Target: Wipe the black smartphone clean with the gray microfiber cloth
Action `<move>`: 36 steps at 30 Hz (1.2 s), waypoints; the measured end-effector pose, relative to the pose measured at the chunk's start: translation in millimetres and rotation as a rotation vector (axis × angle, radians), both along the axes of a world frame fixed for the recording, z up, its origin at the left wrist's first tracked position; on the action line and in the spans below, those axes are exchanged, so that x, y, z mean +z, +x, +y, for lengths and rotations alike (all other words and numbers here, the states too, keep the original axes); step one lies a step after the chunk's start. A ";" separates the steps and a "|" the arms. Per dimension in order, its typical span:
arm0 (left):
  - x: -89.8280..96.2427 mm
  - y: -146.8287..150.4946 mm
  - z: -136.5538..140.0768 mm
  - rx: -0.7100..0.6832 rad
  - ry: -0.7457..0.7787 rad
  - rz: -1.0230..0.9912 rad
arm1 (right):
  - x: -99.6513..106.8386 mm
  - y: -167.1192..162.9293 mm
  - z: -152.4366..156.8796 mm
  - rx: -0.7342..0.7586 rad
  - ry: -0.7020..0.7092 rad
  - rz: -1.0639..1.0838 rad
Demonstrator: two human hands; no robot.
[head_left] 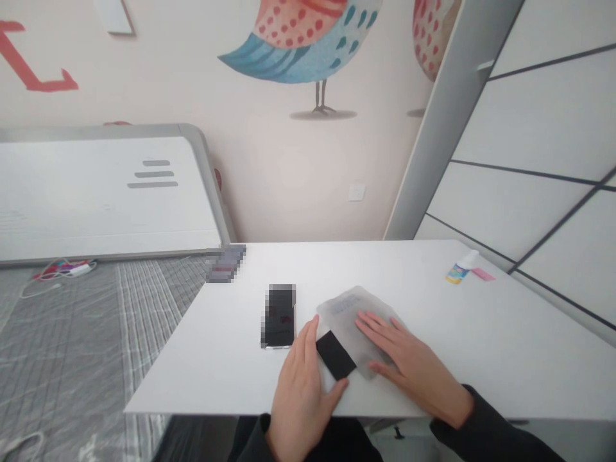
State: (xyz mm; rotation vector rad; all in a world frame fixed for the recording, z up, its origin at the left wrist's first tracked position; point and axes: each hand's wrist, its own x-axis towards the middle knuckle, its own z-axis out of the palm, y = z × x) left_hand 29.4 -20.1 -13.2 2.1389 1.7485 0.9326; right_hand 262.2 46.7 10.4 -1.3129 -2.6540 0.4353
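Observation:
A frosted, see-through plastic bag with faint blue print lies flat on the white table. My right hand rests on the bag, palm down, with its fingers stretched out. A small flat black rectangle sits at the bag's lower left; I cannot tell whether it is a card or a piece of cloth. My left hand is beside it, fingers straight along its left side and thumb apart at its bottom corner. Just left of that hand lies a phone-like dark device, partly pixelated.
A small white-capped bottle with a yellow and blue label lies at the right, by a pink slip. At the table's back left corner is a pixelated item. A bed with a white headboard stands left.

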 end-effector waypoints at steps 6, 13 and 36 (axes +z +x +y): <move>-0.9 -2.5 1.0 -0.006 0.020 0.006 | 0.1 -47.1 -10.1 0.183 0.009 0.116; 2.7 -1.3 1.5 -0.053 0.066 0.033 | 10.9 -33.4 -33.6 0.330 -0.117 0.155; -0.1 -5.4 0.8 -0.067 0.057 0.055 | -6.1 -11.0 -26.7 0.136 0.018 0.091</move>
